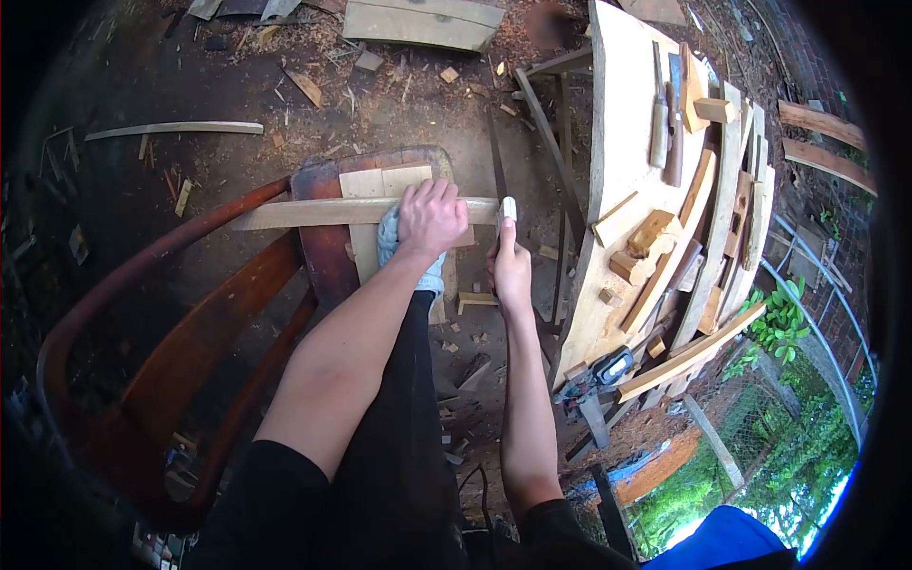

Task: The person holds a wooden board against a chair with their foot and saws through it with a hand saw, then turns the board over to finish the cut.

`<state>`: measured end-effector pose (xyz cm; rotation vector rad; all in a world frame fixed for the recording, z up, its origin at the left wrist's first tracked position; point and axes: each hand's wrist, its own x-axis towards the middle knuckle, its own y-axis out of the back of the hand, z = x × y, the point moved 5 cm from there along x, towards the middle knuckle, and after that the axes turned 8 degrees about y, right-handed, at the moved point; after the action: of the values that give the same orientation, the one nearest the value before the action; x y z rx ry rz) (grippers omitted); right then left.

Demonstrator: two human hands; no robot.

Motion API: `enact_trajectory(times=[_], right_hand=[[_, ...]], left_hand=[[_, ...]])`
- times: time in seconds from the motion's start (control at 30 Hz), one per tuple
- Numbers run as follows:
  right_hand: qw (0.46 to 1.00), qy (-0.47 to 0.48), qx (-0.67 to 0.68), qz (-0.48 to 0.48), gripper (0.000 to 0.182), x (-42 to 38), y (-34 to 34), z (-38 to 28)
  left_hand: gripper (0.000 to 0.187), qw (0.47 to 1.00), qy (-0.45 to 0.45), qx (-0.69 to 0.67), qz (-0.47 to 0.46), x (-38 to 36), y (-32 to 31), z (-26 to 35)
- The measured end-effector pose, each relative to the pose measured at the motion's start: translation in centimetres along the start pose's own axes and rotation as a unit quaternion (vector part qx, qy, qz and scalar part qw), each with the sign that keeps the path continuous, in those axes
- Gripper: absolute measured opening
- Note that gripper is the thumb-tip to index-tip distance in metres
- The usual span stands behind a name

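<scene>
A long pale wooden strip (332,212) lies across a worn wooden chair seat (328,256), over flat light boards (370,182). My left hand (433,218) is closed over the strip and presses it down, with a light blue cloth (389,237) beneath the wrist. At the strip's right end, my right hand (511,269) is wrapped round the handle of a saw (497,157). The thumb points up along the pale handle top. The dark blade extends away from me, close against the strip's end.
On the right stands a workbench (622,104) with chisels (659,133), wood strips (712,218), blocks (655,233) and a power tool (608,369). The chair's curved arm (142,275) is at left. Offcuts and shavings litter the floor (380,114).
</scene>
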<state>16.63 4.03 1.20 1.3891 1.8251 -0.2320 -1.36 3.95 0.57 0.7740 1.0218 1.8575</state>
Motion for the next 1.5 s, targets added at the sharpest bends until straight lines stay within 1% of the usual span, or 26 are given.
enact_trajectory(times=[0.1, 0.13, 0.2, 0.23, 0.3, 0.37, 0.47, 0.53, 0.57, 0.63, 0.7, 0.83, 0.9, 0.97, 1.0, 1.03, 1.07, 1.1, 1.13, 1.2, 1.23, 1.3, 1.37, 1.4, 1.43, 1.5], right_hand=[[0.999, -0.017, 0.051, -0.007, 0.068, -3.7, 1.2, -1.3], [0.998, -0.047, 0.05, -0.016, 0.063, -7.2, 2.1, -2.8], [0.999, 0.004, 0.033, -0.009, 0.052, -14.7, 4.1, -0.5], [0.999, -0.026, 0.031, -0.019, 0.049, -18.9, 5.6, 1.4], [0.998, -0.051, 0.022, -0.021, 0.048, -26.3, 8.4, 2.0], [0.998, -0.058, -0.012, -0.006, 0.06, -29.9, 9.7, -0.3], [0.994, -0.09, 0.039, -0.042, 0.051, -26.9, 9.6, -2.3], [0.999, -0.034, -0.021, -0.036, 0.064, -19.9, 7.8, 0.1], [0.995, 0.067, -0.069, -0.015, 0.065, -14.8, 6.5, 2.7], [0.989, 0.126, -0.081, -0.016, 0.066, -6.0, 3.2, 0.6], [0.998, -0.012, 0.044, -0.04, 0.067, -1.4, 1.2, 0.7], [1.0, 0.008, 0.006, 0.017, 0.069, -1.4, 0.4, 1.9], [0.999, 0.0, 0.021, 0.024, 0.067, -1.2, 0.6, 2.0], [0.999, -0.034, -0.005, 0.035, 0.065, -1.4, 0.8, 1.3], [0.999, -0.022, -0.019, 0.027, 0.064, -0.8, 1.1, 2.4], [0.999, -0.032, 0.003, 0.03, 0.065, -0.6, 1.0, 2.6], [0.999, -0.01, 0.014, 0.036, 0.065, -0.8, 0.8, 2.2], [0.999, -0.01, 0.004, 0.035, 0.066, -0.6, 0.8, 2.6], [0.999, -0.04, 0.026, 0.025, 0.066, -1.4, 0.5, 0.9], [1.0, -0.001, 0.013, 0.011, 0.065, -0.4, 0.7, 1.8], [0.999, -0.023, 0.008, 0.035, 0.067, -0.5, 0.6, 1.5], [0.997, -0.042, 0.067, 0.009, 0.072, 0.5, 0.5, 2.7], [0.997, -0.043, 0.063, 0.019, 0.07, 0.3, 0.6, 1.7], [0.996, -0.059, 0.072, 0.012, 0.069, 0.9, 0.7, 2.2], [0.996, -0.057, 0.07, 0.008, 0.069, 0.8, 0.9, 2.5], [0.998, -0.032, 0.044, 0.011, 0.07, 0.9, 0.9, 2.3]], left_hand=[[0.008, 1.0, 0.0, 0.004, 0.013, 0.3, -0.3, 0.2], [0.008, 1.0, 0.001, 0.009, 0.017, 0.1, -0.3, 0.0], [0.008, 1.0, 0.005, 0.0, 0.008, -0.5, -0.2, -0.2], [0.008, 1.0, 0.0, -0.01, 0.009, 0.1, -0.3, 0.0], [0.008, 1.0, 0.0, -0.011, 0.018, 0.1, -0.3, -0.2], [0.008, 1.0, 0.006, -0.009, 0.003, 0.0, -0.5, -0.2], [0.008, 1.0, 0.004, -0.02, 0.001, 0.1, -0.4, -0.2], [0.008, 1.0, 0.006, -0.018, 0.0, 0.0, -0.4, -0.2], [0.008, 1.0, 0.007, -0.015, -0.003, 0.0, -0.5, -0.2], [0.009, 1.0, 0.004, -0.01, 0.005, 0.0, -0.6, 0.4], [0.009, 1.0, -0.004, 0.009, 0.011, 0.3, 0.0, -0.6], [0.011, 1.0, 0.012, -0.013, 0.009, -0.3, -0.7, 0.0], [0.014, 0.999, 0.025, 0.01, -0.037, -0.3, -0.9, 0.0], [0.012, 0.989, 0.033, -0.016, -0.144, 0.0, -0.5, 0.1], [0.012, 0.994, 0.042, -0.004, -0.1, -0.5, -1.1, -0.1], [0.013, 0.993, 0.037, -0.008, -0.111, -0.4, -0.4, 0.2], [0.012, 0.999, 0.008, -0.008, -0.038, -0.4, 0.2, 0.5], [0.015, 0.997, -0.002, -0.002, -0.08, -0.1, 0.7, 0.8], [0.016, 0.984, -0.007, 0.0, -0.179, 0.1, 0.9, 0.9], [0.014, 0.987, 0.008, 0.025, -0.159, 0.0, 1.2, 1.2], [0.015, 0.986, 0.018, 0.028, -0.165, 0.2, 1.8, 1.2], [0.021, 0.994, 0.066, 0.018, -0.089, -0.5, -0.1, 0.6], [0.026, 0.989, 0.085, -0.017, -0.121, -0.4, 0.2, 0.5], [0.03, 0.977, 0.101, -0.013, -0.187, -0.5, -1.1, 0.3], [0.03, 0.977, 0.105, -0.012, -0.185, -0.7, -1.3, 0.2], [0.032, 0.991, 0.08, -0.004, -0.111, -0.8, -1.5, 0.3]])
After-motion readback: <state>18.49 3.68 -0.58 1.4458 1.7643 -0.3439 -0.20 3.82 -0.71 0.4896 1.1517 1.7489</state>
